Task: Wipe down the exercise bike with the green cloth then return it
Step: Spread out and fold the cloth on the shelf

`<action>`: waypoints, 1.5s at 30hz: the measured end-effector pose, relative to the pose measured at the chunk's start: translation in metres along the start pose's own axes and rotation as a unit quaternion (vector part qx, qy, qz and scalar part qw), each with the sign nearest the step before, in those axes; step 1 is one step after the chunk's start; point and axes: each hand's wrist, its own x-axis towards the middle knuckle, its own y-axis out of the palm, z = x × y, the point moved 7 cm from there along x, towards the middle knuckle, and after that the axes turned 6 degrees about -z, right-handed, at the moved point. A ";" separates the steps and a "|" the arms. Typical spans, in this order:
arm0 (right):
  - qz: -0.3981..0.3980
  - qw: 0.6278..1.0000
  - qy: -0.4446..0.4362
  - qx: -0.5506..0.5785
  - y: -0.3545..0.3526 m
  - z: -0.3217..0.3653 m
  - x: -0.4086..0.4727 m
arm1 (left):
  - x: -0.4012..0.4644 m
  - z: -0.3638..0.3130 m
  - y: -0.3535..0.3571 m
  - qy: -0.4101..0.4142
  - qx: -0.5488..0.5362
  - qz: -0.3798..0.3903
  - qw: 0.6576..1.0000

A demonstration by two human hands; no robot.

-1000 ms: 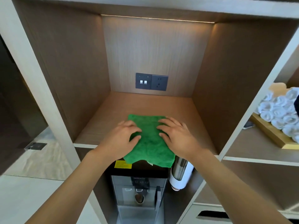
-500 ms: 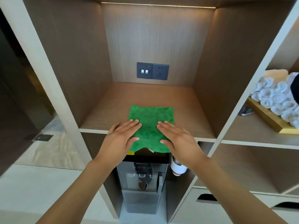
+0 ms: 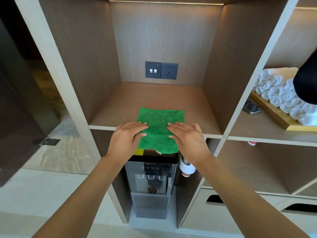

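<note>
Green cloth (image 3: 160, 127) lies spread flat on the wooden shelf (image 3: 120, 107) of the middle cubby, its near edge hanging over the shelf's front lip. Left hand (image 3: 127, 140) flat, fingers straight and together, fingertips pressing on the cloth's left edge; thumb touches the cloth lower down. Right hand (image 3: 187, 139) mirrors it: flat, fingers straight, tips on the cloth's right edge, thumb on the cloth near the front lip. Neither hand curls round or pinches the fabric. Both forearms reach in from the bottom of the view.

On the cubby's back wall, a dark switch plate (image 3: 153, 69) with 2 rocker switches sits touching a dark power socket (image 3: 169, 71) on its right. A light strip (image 3: 166, 2) runs along the top of the cubby.

Below the shelf stands a black water dispenser (image 3: 151, 182), a yellow sticker (image 3: 139, 151) on its top left, just under the cloth's overhang. A cup holder tube (image 3: 186, 166) hangs beside the dispenser on the right.

Right cubby: rolled white towels (image 3: 277, 95) stacked on a wooden tray (image 3: 274, 112), a phone (image 3: 252, 108) lying flat just beside the tray. A dark blurred object (image 3: 307, 79) covers part of the towels at the right edge; cannot tell what it is.
</note>
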 end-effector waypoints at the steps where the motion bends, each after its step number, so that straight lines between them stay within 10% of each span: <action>1: -0.027 1.000 -0.001 0.015 -0.008 0.002 -0.002 | -0.001 -0.004 -0.006 -0.010 -0.017 -0.009 1.000; 10: -0.063 0.930 0.149 0.330 -0.064 -0.032 0.048 | 0.054 -0.021 -0.053 -0.077 -0.243 -0.040 0.966; 15: -0.019 0.959 0.228 0.168 -0.041 -0.071 0.075 | 0.090 -0.001 -0.007 -0.134 -0.075 0.051 0.987; 24: 0.195 0.975 0.102 0.023 0.030 -0.013 0.031 | 0.017 -0.016 0.036 -0.040 0.054 0.181 0.981; 45: 0.189 0.957 0.219 -0.036 0.036 -0.129 0.097 | 0.159 -0.008 0.148 0.031 0.067 0.341 0.937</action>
